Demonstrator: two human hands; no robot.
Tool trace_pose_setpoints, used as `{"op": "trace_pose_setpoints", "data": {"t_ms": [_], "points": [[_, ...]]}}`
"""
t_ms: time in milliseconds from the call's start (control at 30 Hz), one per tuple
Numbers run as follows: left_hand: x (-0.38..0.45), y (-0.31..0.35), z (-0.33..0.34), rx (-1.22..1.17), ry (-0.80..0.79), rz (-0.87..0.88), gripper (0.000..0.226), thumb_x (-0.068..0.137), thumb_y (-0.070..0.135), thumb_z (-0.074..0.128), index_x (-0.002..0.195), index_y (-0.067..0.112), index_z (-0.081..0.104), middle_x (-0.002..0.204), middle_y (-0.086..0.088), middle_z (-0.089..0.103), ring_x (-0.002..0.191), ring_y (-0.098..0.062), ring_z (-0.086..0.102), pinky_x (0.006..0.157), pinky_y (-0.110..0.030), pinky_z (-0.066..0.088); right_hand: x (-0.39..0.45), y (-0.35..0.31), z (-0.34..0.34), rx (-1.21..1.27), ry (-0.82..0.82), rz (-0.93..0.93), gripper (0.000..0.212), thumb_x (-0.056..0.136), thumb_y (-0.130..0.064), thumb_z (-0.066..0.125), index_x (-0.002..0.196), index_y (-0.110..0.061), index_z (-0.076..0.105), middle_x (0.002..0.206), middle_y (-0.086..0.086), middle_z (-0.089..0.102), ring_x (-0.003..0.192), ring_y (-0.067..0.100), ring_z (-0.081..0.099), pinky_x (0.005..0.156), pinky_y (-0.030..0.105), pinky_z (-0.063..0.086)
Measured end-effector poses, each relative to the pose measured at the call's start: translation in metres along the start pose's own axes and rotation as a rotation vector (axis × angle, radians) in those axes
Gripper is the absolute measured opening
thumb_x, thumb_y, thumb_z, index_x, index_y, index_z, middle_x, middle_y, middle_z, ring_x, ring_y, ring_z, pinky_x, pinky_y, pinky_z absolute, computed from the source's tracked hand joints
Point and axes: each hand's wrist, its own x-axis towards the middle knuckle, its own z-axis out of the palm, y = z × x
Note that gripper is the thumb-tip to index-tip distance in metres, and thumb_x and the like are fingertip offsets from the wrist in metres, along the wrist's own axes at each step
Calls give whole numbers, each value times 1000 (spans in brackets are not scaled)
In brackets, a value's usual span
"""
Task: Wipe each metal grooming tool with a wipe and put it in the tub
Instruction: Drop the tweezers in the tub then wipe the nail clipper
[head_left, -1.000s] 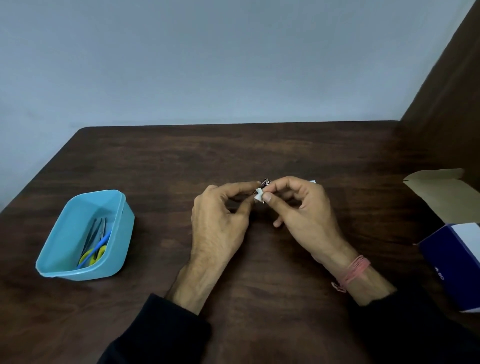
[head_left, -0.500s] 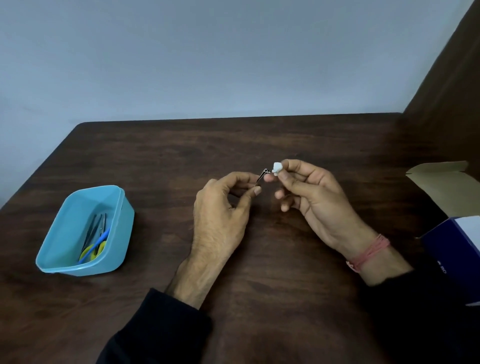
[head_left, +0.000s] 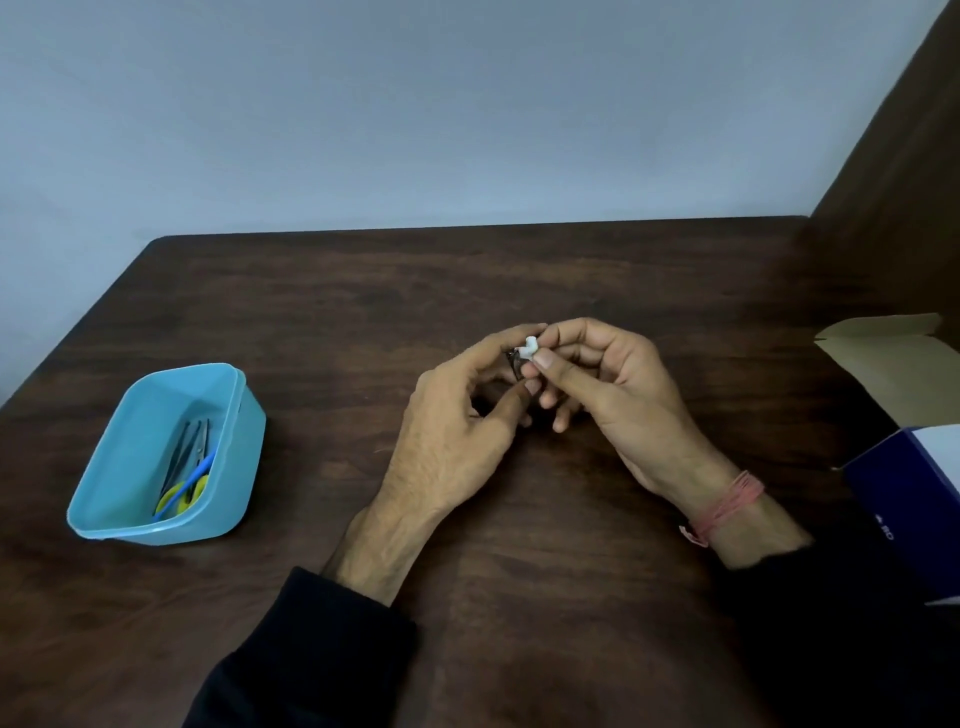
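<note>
View: one only, head-worn, wide-angle; no second view to share ground with.
Position: above the near edge of the bench (head_left: 519, 597), at the person's head.
Facing: forward and down, toward the far edge and the wall (head_left: 415, 114) behind it.
Range: close; both sleeves enter at the bottom of the frame, left hand (head_left: 457, 426) and right hand (head_left: 618, 395) meet near centre.
Coverage: far edge in full, far left corner rounded and visible, far right corner against a brown panel (head_left: 904, 156). Tub (head_left: 130, 525) near the left edge; box (head_left: 904, 499) cut off at the right edge. Near edge out of frame.
Distortion: the bench's left edge runs at a slant.
</note>
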Motion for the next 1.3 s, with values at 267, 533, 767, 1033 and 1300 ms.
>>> {"op": "trace_pose_setpoints", "data": {"t_ms": [267, 533, 767, 1033, 1300], "points": [[5, -4, -1, -160, 74, -78, 29, 117, 22, 58, 145, 24, 66, 97, 2, 82, 64, -14, 70, 60, -34, 63, 1, -4, -4, 69, 62, -5, 9, 108, -5, 66, 109, -12, 72, 102, 16, 78, 72, 17, 64, 52, 27, 53], [0, 3, -1, 26, 79, -85, 23, 114, 38, 61, 127, 34, 81, 81, 4, 78, 68, -20, 77, 57, -41, 66, -6, 2, 5, -286, 111, -196, 2, 103, -8, 78, 104, -9, 77, 95, 10, 80, 63, 21, 73, 44, 29, 52], [-2, 5, 0, 61, 44, -73, 22, 112, 38, 64, 130, 40, 78, 79, 7, 80, 71, -22, 77, 65, -52, 67, -9, 1, 5, -354, 238, -220, 6, 99, -13, 83, 102, -16, 80, 93, 2, 81, 59, 22, 76, 41, 29, 51], [-4, 6, 0, 72, 58, -38, 25, 111, 31, 67, 135, 35, 71, 78, 7, 80, 67, -11, 75, 64, -40, 66, -9, -1, 6, -353, 240, -201, 10, 93, -18, 91, 99, -15, 84, 88, -1, 83, 58, 21, 76, 41, 28, 52], [0, 4, 0, -28, 44, -55, 22, 112, 27, 68, 132, 32, 74, 76, 3, 80, 63, -22, 73, 59, -41, 62, -9, -2, 5, -398, 258, -225, 8, 93, -15, 90, 95, -16, 82, 85, -2, 81, 57, 18, 74, 45, 22, 50]]}}
